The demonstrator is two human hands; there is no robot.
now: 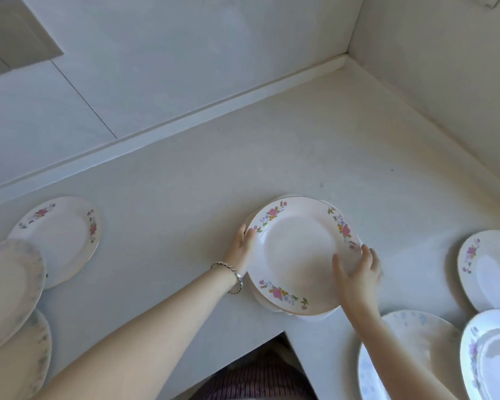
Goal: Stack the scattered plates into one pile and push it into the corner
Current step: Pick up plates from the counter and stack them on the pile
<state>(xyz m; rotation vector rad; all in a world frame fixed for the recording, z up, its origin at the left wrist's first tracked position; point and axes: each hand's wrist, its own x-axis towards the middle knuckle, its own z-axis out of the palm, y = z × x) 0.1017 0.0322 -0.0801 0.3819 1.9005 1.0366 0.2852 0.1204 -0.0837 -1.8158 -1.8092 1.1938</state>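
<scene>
A small pile of white plates with pink flower rims (298, 249) rests near the front edge of the pale L-shaped counter (272, 157). My left hand (241, 246) grips the pile's left rim, and my right hand (357, 272) lies over its right rim with fingers on the top plate. More flowered plates lie scattered: one at the left (61, 235), two greyish ones at the far left (9, 287) (32, 359), and on the right one flowered (491, 267), one with blue flowers (410, 353) and one at the corner (491, 356).
The counter's inner corner (344, 60), where two white walls meet, lies far back right. A raised ledge (185, 116) runs along the back wall. The counter's front edge notches inward just below the pile, with striped fabric (257, 376) beneath.
</scene>
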